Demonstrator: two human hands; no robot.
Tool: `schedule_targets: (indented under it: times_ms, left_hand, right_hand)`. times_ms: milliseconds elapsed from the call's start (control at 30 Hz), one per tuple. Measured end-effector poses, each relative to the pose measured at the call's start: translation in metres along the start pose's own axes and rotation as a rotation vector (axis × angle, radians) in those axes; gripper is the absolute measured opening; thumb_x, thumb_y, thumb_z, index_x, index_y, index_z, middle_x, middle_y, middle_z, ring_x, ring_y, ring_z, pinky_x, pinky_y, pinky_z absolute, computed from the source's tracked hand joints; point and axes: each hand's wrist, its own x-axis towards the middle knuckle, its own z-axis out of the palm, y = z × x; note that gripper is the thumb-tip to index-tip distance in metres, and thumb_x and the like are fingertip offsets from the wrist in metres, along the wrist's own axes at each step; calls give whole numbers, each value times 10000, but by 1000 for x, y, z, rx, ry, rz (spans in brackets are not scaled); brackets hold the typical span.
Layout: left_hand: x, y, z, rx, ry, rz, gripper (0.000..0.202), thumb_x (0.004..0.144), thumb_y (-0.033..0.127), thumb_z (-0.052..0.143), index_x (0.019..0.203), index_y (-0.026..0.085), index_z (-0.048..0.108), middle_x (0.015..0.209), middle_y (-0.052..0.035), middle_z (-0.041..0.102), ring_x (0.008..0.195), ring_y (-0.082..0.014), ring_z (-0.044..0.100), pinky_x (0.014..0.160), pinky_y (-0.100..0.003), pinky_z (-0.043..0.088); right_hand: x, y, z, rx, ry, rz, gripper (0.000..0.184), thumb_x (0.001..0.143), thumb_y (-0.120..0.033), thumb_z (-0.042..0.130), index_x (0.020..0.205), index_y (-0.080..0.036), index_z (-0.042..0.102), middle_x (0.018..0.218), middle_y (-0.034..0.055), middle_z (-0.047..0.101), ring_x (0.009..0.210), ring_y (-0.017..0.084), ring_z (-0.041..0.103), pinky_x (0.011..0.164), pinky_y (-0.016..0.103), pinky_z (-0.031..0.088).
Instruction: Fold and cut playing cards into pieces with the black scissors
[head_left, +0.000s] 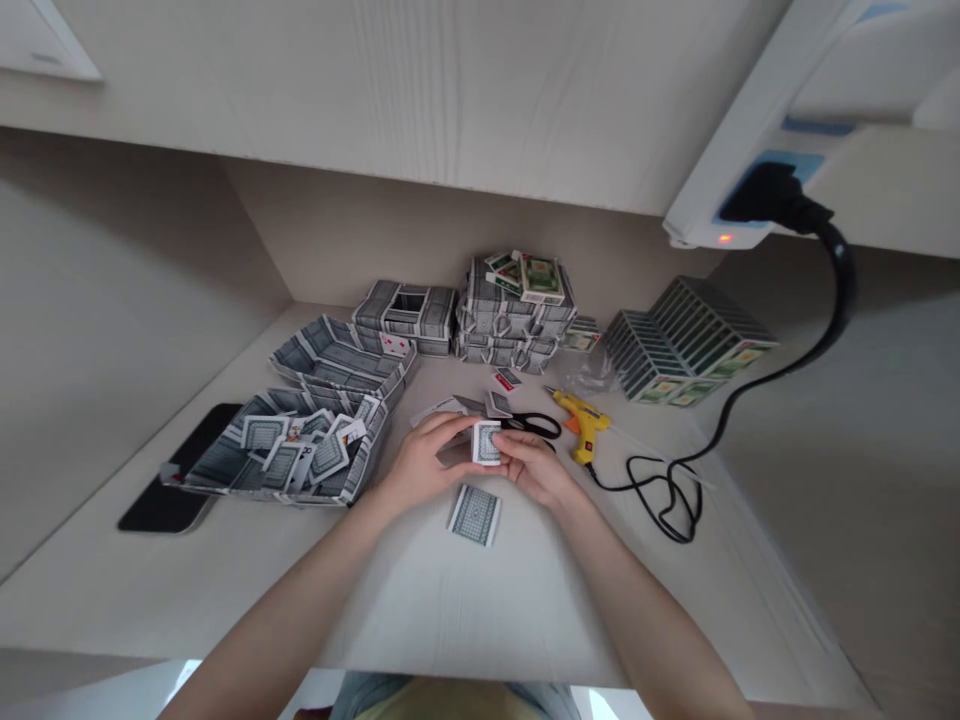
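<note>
Both forearms lead to the left hand (421, 458) and right hand (534, 466) pinching a small folded grey-patterned playing card (486, 442), best creased with firm thumb pressure, just above a flat card (475, 514) on the pale surface (420, 600), black scissors (534, 425) and yellow glue gun (583, 423) crowding beyond.

a home craft nook: pale wooden desk (420, 610) under a shelf, glue gun (583, 424), scissors (534, 425), power strip (739, 175).

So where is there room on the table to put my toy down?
Bare patches: the near table in front of the flat card, and the near left by the phone. Crowded: around the card trays, card boxes, scissors and glue gun.
</note>
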Motion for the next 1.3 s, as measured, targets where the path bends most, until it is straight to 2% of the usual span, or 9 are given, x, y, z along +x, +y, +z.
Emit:
schedule_targets:
  times_ms: [133,533,867,1300]
  left_hand:
    - [1,2,-1,-18,-41,-30,480,680,361,651,1118,216,521,1065,-60,586,989,-179,544,864,-323,441]
    - [-4,0,2,142,-96,-72,490,736,350,586,1191,232,449,1138,-73,528,1060,-219,501,875,-369,425]
    - [-3,1,1,149,-103,-61,491,705,311,622,1162,227,465,1117,-65,537,1040,-213,509,868,-367,430]
    - [-4,-1,2,136,-125,-72,480,716,345,608,1161,234,467,1142,-59,537,1054,-213,507,877,-359,424]
  right_hand:
    - [2,1,-1,9,27,-14,229,649,-237,713,840,-115,683,756,63,698,679,163,641,686,324,522]
    - [5,6,6,-58,207,-103,213,554,-243,760,725,-132,698,704,37,691,613,140,620,630,276,511]
    - [6,10,7,-46,253,-122,189,538,-235,766,679,-133,693,650,23,676,582,130,607,606,273,509]
    - [6,10,7,-45,275,-109,158,526,-218,773,616,-126,681,611,16,668,549,125,603,586,270,512]
